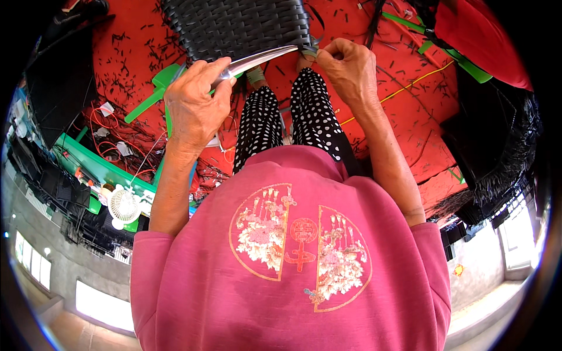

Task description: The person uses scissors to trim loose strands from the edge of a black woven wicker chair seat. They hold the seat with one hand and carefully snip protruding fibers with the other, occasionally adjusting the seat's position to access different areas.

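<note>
"What's biggest?"

"The red floor [433, 146], flat and smooth-looking. Next, at 12 o'clock, the woven panel [240, 26]: glossy black bands, plastic by the look of them, crossing over and under in a tight basket weave, with a bumpy edge."

"How far along is it?"

"What shows looks mostly done: close rows, no open gaps that I can spot. The far side runs out of view, so I can't vouch for the whole. I'd judge that what's left is edge work, around the near right corner."

"And the hands?"

"The left hand [199, 99], between 10 and 11 o'clock, is closed with thumb against fingers on the lower end of a curved metal tool [257, 58]. The right hand [351, 70], at 1 o'clock, has its thumb and forefinger pressed together, pinching a dark strip [308, 50] near that corner."

"What's the tool like?"

"Slim, silvery and polished, tapering toward 12 o'clock. Its point ends just beside the strip; whether they touch, I can't tell."

"Anything smaller?"

"Black clippings [120, 37], short and straight, scattered thickly toward 11 o'clock. They suggest a good deal of trimming is done already."
</note>
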`<act>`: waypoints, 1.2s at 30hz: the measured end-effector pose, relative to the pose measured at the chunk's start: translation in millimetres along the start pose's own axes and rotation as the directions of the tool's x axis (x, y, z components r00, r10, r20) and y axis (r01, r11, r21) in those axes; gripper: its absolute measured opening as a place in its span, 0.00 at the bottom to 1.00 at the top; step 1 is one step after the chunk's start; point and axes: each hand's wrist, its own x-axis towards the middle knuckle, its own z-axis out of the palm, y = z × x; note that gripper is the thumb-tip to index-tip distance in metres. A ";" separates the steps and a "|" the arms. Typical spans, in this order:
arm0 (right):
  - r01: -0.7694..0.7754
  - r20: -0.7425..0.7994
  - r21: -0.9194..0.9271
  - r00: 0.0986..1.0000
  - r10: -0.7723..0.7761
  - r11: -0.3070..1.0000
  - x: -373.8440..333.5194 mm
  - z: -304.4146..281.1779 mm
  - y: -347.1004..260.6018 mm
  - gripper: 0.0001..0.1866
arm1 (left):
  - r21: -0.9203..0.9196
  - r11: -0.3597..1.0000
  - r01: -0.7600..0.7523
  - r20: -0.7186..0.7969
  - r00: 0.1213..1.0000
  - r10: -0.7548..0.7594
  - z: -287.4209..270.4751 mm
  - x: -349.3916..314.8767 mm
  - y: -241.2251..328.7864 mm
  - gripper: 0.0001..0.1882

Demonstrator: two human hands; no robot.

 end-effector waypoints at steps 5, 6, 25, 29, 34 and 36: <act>0.025 -0.038 0.003 0.999 -0.025 1.000 0.3 1.4 -0.6 0.10 | -0.011 1.000 0.009 -0.005 1.000 -0.009 0.5 -0.7 0.1 0.15; 0.020 -0.026 -0.004 0.999 -0.020 1.000 1.5 0.4 -1.4 0.10 | -0.010 1.000 0.002 -0.018 1.000 -0.003 1.2 -0.5 0.2 0.14; 0.029 -0.020 -0.012 0.999 -0.029 1.000 -0.2 1.9 -3.4 0.10 | -0.019 1.000 0.016 -0.037 0.999 -0.017 1.9 -1.9 0.5 0.14; 0.034 -0.006 -0.022 0.999 -0.034 0.999 0.3 1.7 -1.8 0.10 | -0.022 0.999 0.026 -0.037 0.999 -0.027 2.3 -3.0 1.9 0.14; 0.072 -0.013 -0.029 0.997 -0.072 0.997 4.1 2.6 -0.2 0.09 | 0.006 1.000 0.014 -0.009 1.000 -0.014 -0.3 -3.9 3.8 0.15; 0.070 -0.011 -0.020 0.997 -0.071 0.997 6.4 4.9 4.2 0.10 | -0.001 1.000 0.032 -0.001 1.000 -0.032 -1.4 -3.0 4.0 0.15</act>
